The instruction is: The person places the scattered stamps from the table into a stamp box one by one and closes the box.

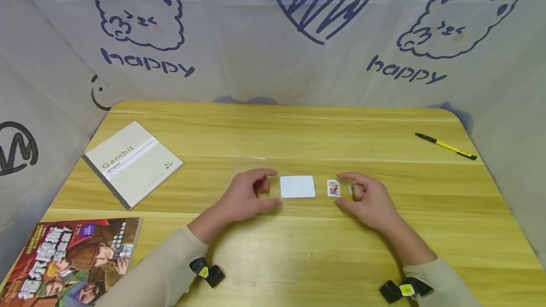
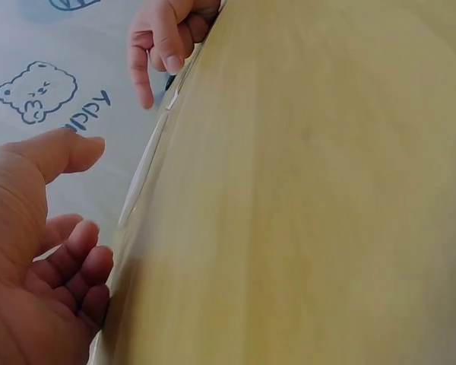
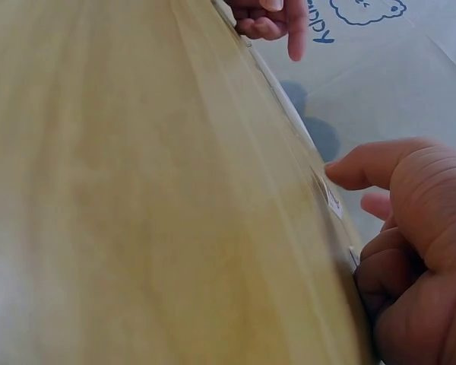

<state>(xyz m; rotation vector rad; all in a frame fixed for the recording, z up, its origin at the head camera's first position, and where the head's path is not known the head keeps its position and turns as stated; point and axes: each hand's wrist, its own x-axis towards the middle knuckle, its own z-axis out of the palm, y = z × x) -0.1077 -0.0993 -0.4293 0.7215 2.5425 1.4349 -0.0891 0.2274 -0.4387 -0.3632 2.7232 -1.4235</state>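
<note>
A white card-like rectangle with rounded corners (image 1: 297,186) lies on the table between the hands. My left hand (image 1: 253,193) is just left of it, thumb and index finger spread apart with nothing between them. Right of the white rectangle lies a small white piece with a colourful printed picture (image 1: 333,188). My right hand (image 1: 364,199) is beside this piece, thumb and index finger apart near its lower and upper edges. Another small piece (image 1: 351,187) shows by the curled fingers of the right hand, partly hidden. Both small pieces appear edge-on in the right wrist view.
A faint clear plastic sheet (image 1: 251,158) lies behind the left hand. On the left are a Gambit notebook (image 1: 134,165) and a comic-style book (image 1: 77,262). A yellow and black pen (image 1: 445,146) lies at the right. Cloth with drawings (image 1: 239,37) hangs behind the table.
</note>
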